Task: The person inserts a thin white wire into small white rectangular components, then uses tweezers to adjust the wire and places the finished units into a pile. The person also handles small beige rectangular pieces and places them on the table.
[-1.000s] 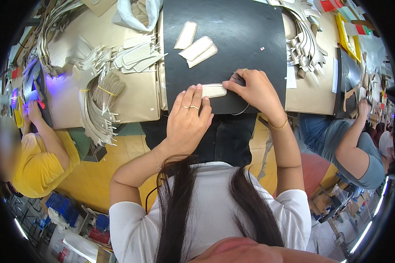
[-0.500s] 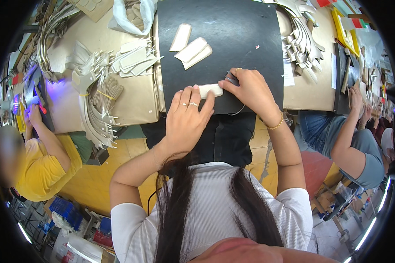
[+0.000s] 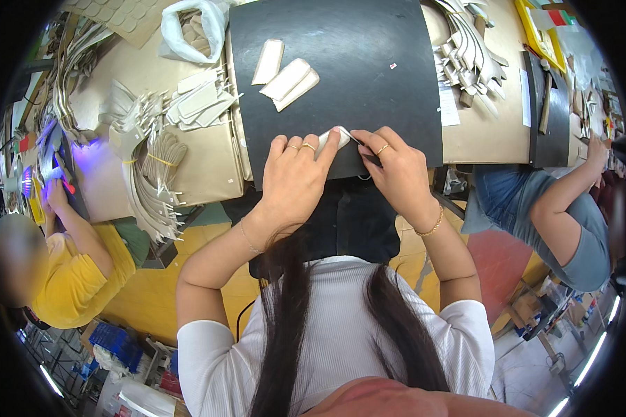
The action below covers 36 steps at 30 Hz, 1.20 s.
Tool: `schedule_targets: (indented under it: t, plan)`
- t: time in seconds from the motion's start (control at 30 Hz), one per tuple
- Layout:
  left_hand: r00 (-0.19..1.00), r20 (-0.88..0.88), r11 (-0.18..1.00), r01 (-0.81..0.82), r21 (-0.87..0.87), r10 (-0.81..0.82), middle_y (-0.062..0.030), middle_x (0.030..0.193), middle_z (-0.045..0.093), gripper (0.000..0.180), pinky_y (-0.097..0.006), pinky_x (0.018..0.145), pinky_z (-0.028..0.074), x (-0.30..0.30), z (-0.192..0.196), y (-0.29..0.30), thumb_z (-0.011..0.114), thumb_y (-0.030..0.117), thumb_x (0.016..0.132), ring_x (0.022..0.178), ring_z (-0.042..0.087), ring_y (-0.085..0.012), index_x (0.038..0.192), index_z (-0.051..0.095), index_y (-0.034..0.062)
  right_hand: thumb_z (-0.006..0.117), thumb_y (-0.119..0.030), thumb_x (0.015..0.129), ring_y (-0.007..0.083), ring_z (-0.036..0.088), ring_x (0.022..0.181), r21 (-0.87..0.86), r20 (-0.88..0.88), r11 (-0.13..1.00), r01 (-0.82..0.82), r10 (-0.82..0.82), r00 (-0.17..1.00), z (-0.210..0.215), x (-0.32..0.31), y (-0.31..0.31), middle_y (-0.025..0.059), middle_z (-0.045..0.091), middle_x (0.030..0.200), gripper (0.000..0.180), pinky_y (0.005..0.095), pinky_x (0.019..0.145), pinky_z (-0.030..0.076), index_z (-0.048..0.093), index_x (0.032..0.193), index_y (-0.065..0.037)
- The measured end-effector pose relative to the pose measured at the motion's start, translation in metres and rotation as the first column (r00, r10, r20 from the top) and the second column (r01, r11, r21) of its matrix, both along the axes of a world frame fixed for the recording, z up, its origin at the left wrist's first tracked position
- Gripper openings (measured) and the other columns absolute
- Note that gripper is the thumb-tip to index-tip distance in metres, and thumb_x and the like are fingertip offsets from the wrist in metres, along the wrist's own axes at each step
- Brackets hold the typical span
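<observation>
Near the front edge of the black mat (image 3: 375, 69), a small cream-white rounded strip (image 3: 343, 138) is held by my left hand (image 3: 292, 174). The index finger presses along its top, and the other fingers curl beside it. Close by on the right, my right hand (image 3: 402, 170) is closed with thumb and index finger around a thin dark metal tool (image 3: 355, 140). The tool's tip meets the strip's right end; its full shape is hidden by the fingers. Farther up the mat lie three similar pieces, one standing apart (image 3: 268, 61) and two overlapping (image 3: 292, 80).
Left of the mat are stacked pale tabs (image 3: 202, 101), fanned straps (image 3: 149, 201), a banded cord bundle (image 3: 165, 158) and a white bag (image 3: 195, 31). More curved straps (image 3: 469, 59) lie to the right. People work on both sides, one in a yellow shirt (image 3: 83, 278).
The strip has tilted, its right end now pointing up and away. My right hand has dropped lower and turned, with the tool now at the strip's end. The view has shifted slightly.
</observation>
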<state>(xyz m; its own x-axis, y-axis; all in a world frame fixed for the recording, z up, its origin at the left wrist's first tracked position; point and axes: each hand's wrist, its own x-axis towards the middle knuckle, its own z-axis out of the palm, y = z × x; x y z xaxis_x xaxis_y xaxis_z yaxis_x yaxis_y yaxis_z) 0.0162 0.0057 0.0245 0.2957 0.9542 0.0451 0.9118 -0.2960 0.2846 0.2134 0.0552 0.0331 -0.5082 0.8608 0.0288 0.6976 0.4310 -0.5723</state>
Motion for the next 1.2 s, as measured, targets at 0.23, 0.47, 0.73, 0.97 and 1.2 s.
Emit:
schedule_targets:
  t: [0.23,0.47,0.73,0.97,1.2]
  plan:
    - [0.999,0.0,0.999,0.034,-0.027,-0.034,-0.0072,0.09,0.062,0.047,-0.039,0.088,0.042,-0.003,0.001,0.004,0.059,0.006,0.09,0.085,0.062,-0.0232,0.137,0.059,0.0074,0.074,0.001,0.078,0.0204,0.07,0.076,0.034,0.055,0.998,-0.056,0.054,0.997,-0.005,0.001,-0.009,0.0031,0.063,0.095,0.052,0.0339,0.065,0.057,0.068,0.128,-0.011]
    - [0.996,0.029,0.991,0.082,-0.11,-0.079,-0.0073,0.09,0.062,0.05,-0.037,0.084,0.042,-0.005,0.004,0.011,0.057,0.005,0.089,0.085,0.063,-0.0233,0.138,0.057,0.0058,0.074,-0.002,0.078,0.0219,0.067,0.071,0.102,0.174,0.991,-0.085,0.066,0.982,-0.005,-0.004,-0.015,0.003,0.06,0.098,0.054,0.035,0.062,0.055,0.067,0.131,-0.012]
    - [0.957,0.033,0.952,0.281,0.124,-0.287,-0.0004,0.089,0.056,0.026,-0.035,0.079,0.04,-0.04,-0.003,0.045,0.073,0.018,0.084,0.087,0.056,-0.0193,0.11,0.074,0.0146,0.075,-0.003,0.079,0.0251,0.068,0.075,0.11,0.201,0.991,-0.082,0.059,0.978,-0.001,-0.004,0.005,0.0039,0.06,0.1,0.05,0.0364,0.064,0.055,0.067,0.128,-0.011]
    - [0.98,0.165,0.967,0.064,0.247,-0.107,-0.002,0.093,0.058,0.028,-0.037,0.078,0.039,-0.024,-0.017,0.018,0.079,0.027,0.084,0.088,0.055,-0.0207,0.105,0.072,0.0109,0.078,-0.007,0.079,0.0292,0.07,0.08,0.085,0.089,0.993,0.086,-0.093,0.992,-0.002,-0.015,0.005,0.0059,0.06,0.1,0.04,0.0412,0.072,0.057,0.066,0.117,-0.008]
    - [0.977,0.19,0.965,0.043,0.259,-0.095,-0.0014,0.097,0.058,0.033,-0.038,0.08,0.039,-0.023,-0.02,0.015,0.078,0.026,0.084,0.091,0.055,-0.0211,0.114,0.072,0.0136,0.074,-0.013,0.088,0.0327,0.071,0.083,-0.346,-0.149,0.917,0.197,-0.261,0.954,0.002,-0.022,0.016,0.0136,0.071,0.092,0.027,0.0387,0.074,0.056,0.068,0.113,-0.003]
